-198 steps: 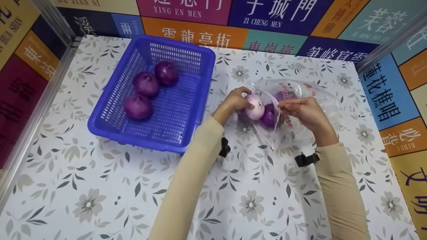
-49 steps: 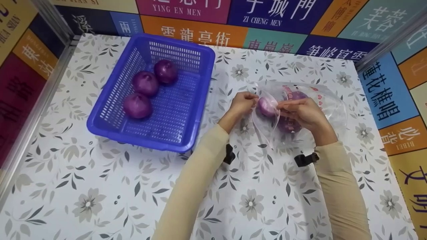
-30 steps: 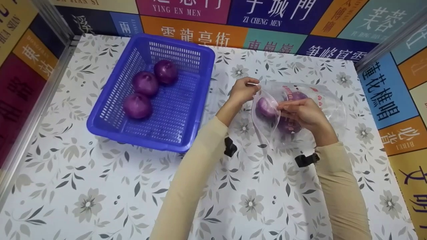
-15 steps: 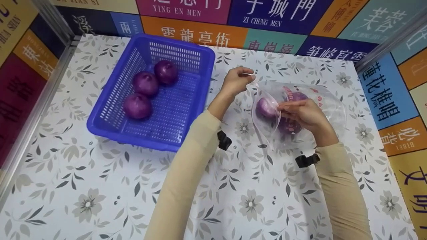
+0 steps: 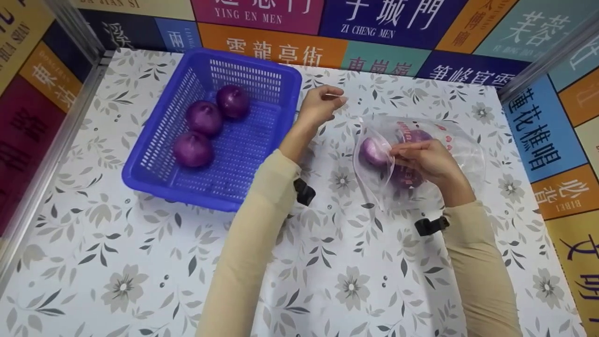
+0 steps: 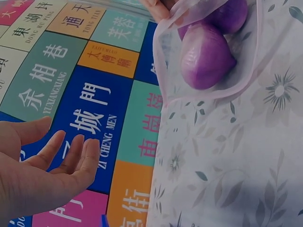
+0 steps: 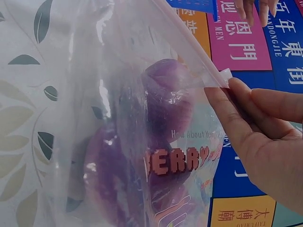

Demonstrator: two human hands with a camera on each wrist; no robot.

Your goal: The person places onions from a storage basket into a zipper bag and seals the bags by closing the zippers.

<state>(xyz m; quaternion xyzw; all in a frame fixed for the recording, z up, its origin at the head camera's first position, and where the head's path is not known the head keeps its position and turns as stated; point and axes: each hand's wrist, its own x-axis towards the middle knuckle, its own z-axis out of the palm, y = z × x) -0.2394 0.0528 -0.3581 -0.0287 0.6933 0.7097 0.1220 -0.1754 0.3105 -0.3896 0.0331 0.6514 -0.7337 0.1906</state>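
My right hand (image 5: 426, 159) pinches the upper edge of a clear plastic bag (image 5: 461, 140) with red print, and the bag's mouth gapes toward the left. Inside lie several purple onions; a pale-sided onion (image 6: 203, 56) sits nearest the mouth. Through the plastic in the right wrist view, an onion (image 7: 168, 101) shows behind the lettering. My left hand (image 5: 320, 105) is raised between the bag and the basket, holding nothing, its fingers loosely bent, as the left wrist view shows. A blue plastic basket (image 5: 292, 100) at left holds three purple onions (image 5: 204, 118) in a row along its left side.
The table (image 5: 187, 281) has a white cloth with grey leaves and flowers. Colourful printed panels (image 5: 271, 44) with large characters stand along the back and both sides. Black wrist mounts (image 5: 304, 192) sit on both forearms.
The pale-sided onion has gone from my left hand into the bag. The left hand has since drawn back, up and left toward the basket. My right hand keeps its grip on the bag.
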